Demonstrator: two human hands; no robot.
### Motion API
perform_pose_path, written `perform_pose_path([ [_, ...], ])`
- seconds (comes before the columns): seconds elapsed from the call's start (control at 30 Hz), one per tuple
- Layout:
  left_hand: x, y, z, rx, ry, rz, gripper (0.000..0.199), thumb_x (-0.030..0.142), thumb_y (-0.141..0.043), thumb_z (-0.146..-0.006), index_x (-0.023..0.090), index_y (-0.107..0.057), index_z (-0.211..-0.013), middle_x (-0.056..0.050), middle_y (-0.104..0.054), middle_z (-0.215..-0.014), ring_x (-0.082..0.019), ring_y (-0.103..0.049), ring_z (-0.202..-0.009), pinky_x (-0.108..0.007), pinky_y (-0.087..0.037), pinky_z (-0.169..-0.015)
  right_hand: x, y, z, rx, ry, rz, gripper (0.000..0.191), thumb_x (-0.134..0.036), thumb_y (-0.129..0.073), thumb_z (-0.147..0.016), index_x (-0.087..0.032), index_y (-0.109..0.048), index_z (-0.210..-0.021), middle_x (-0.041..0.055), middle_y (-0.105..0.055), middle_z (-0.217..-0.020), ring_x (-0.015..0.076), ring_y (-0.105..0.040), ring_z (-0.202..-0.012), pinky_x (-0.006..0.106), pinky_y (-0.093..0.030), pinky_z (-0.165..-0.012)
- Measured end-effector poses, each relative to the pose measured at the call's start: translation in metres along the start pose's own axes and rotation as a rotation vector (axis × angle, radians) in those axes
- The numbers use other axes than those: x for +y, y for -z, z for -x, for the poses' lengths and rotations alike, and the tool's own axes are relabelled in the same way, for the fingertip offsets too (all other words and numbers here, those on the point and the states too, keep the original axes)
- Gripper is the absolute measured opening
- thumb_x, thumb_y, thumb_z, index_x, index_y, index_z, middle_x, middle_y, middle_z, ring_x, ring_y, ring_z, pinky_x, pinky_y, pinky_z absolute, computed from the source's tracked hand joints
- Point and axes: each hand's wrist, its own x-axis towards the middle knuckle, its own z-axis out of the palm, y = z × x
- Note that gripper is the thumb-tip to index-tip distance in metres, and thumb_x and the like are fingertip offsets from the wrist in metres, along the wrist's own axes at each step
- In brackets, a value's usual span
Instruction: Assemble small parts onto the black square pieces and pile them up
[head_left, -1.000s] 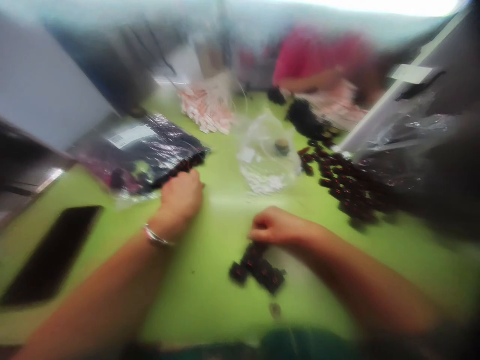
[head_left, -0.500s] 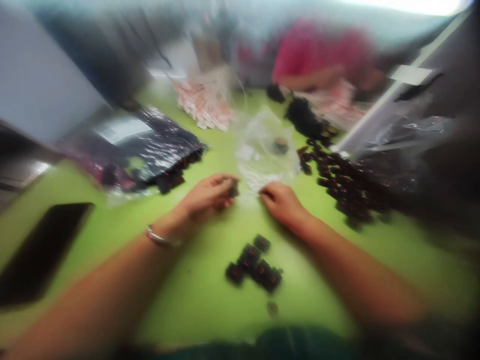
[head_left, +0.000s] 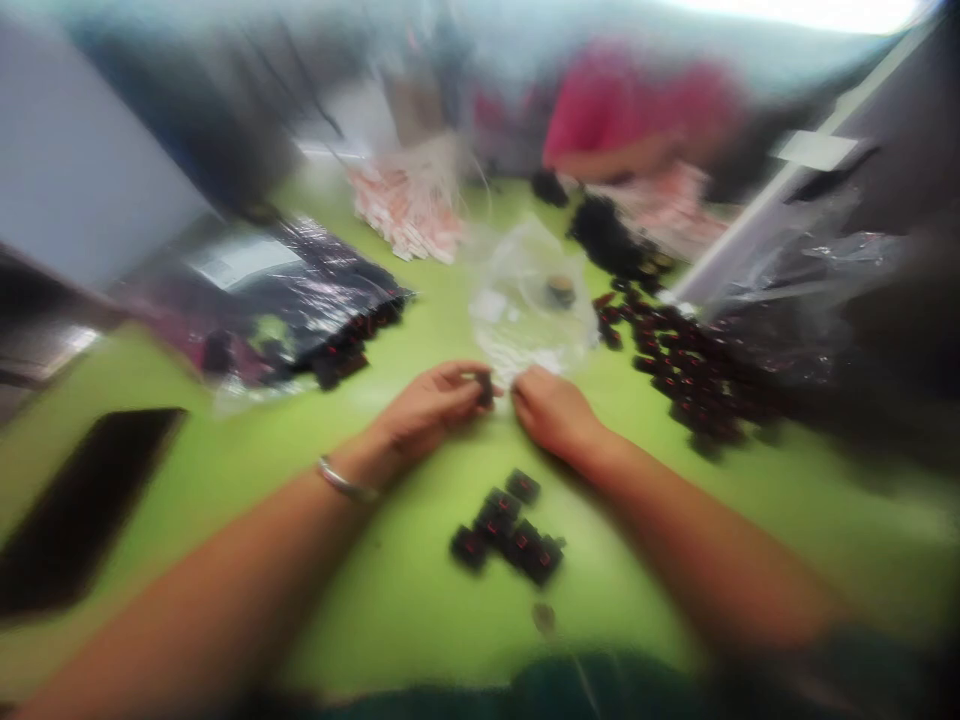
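Between the thumb and fingers of my left hand is a small dark block, partly covered by the fingertips. Close by on its right, my right hand is closed in a pinch at the near edge of a clear plastic bag. What its fingertips hold, if anything, is too blurred to make out. Small white pieces lie in the near part of the bag, and a dark roundish thing shows farther back. Nearer to me, several black square parts with red marks lie in a cluster on the green table.
Many black parts are heaped at the right beside a pale upright edge. A dark plastic package and a dark flat slab lie at the left. Pinkish-white strips are piled behind. Across the table sits a person in pink.
My left hand has moved right with the dark block, close to my right hand. My right hand has shifted slightly left. The cluster of black parts stays in place.
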Motion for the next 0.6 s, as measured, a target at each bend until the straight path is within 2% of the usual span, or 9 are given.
perform_pose_path([
  [0.2, -0.004, 0.003, 0.001, -0.043, 0.047, 0.033, 0.033, 0.017, -0.077, -0.070, 0.013, -0.067, -0.101, -0.010, -0.072, -0.089, -0.016, -0.068, -0.077, -0.028, -0.049, -0.076, 0.007, -0.006, -0.001, 0.065, 0.057, -0.048, 0.013, -0.018, -0.046, -0.085, -0.016, -0.058, -0.080, 0.0088, -0.059, -0.083, 0.0180, -0.050, -0.070, 0.029, -0.034, -0.062],
  [0.3, -0.006, 0.003, 0.001, -0.064, 0.056, 0.025, 0.034, 0.018, -0.076, -0.071, 0.013, -0.066, -0.103, -0.010, -0.072, -0.091, -0.017, -0.069, -0.080, -0.029, -0.050, -0.078, 0.010, -0.008, 0.000, 0.208, 0.101, -0.229, 0.012, -0.015, -0.046, -0.083, -0.018, -0.053, -0.074, 0.0049, -0.055, -0.075, 0.0162, -0.048, -0.068, 0.027, -0.036, -0.063],
  [0.43, -0.009, 0.003, 0.001, -0.082, 0.034, 0.013, 0.033, 0.018, -0.074, -0.074, 0.013, -0.066, -0.105, -0.009, -0.071, -0.089, -0.016, -0.068, -0.078, -0.029, -0.051, -0.079, 0.004, -0.005, 0.007, 0.447, 0.236, -0.463, 0.013, -0.012, -0.047, -0.083, -0.019, -0.049, -0.072, 0.0016, -0.051, -0.069, 0.0144, -0.047, -0.068, 0.026, -0.038, -0.064],
  [0.5, -0.009, 0.003, 0.001, -0.092, 0.026, 0.012, 0.032, 0.018, -0.073, -0.074, 0.013, -0.066, -0.105, -0.008, -0.071, -0.088, -0.014, -0.067, -0.076, -0.028, -0.051, -0.078, -0.002, -0.003, 0.011, 0.498, 0.303, -0.506, 0.012, -0.012, -0.046, -0.084, -0.019, -0.050, -0.074, 0.0017, -0.051, -0.070, 0.0145, -0.048, -0.069, 0.026, -0.040, -0.065],
  [0.6, -0.009, 0.002, 0.001, -0.101, 0.022, 0.003, 0.031, 0.017, -0.074, -0.073, 0.012, -0.067, -0.103, -0.007, -0.070, -0.089, -0.012, -0.066, -0.073, -0.025, -0.051, -0.075, -0.008, -0.002, 0.015, 0.496, 0.350, -0.510, 0.011, -0.014, -0.046, -0.086, -0.019, -0.052, -0.079, 0.0027, -0.052, -0.073, 0.0148, -0.048, -0.070, 0.027, -0.041, -0.066],
])
